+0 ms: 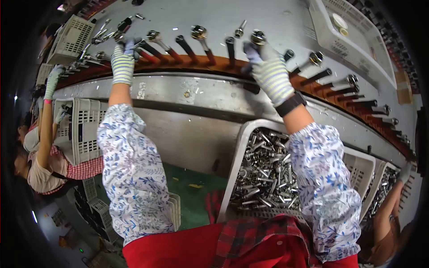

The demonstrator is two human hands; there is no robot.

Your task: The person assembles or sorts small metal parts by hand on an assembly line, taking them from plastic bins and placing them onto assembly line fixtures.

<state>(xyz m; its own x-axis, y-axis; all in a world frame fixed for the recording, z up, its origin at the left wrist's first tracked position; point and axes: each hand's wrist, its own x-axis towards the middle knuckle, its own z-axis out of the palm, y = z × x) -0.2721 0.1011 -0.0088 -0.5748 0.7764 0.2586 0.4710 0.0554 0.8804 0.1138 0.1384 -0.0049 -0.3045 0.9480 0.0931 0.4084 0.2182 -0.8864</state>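
My right hand (272, 76), in a striped knit glove with grey fingertips, is closed around a ratchet wrench whose round chrome head (258, 37) shows above the fingers; its handle is mostly hidden. My left hand (122, 64), gloved alike, is closed at the strip's left part, with a chrome tool head (118, 36) at its fingertips that looks like another ratchet wrench. Both hands are over a long brown strip (203, 67) holding a row of upright tools. Between them stand a ratchet wrench (199, 33) and black-and-red handles (184, 47) without heads.
Below my right arm, a white crate (237, 178) holds many loose chrome parts (266, 174). A white basket (353, 40) stands at the far right of the grey table (196, 13), another (73, 38) at far left. Co-workers (49, 165) work on both sides.
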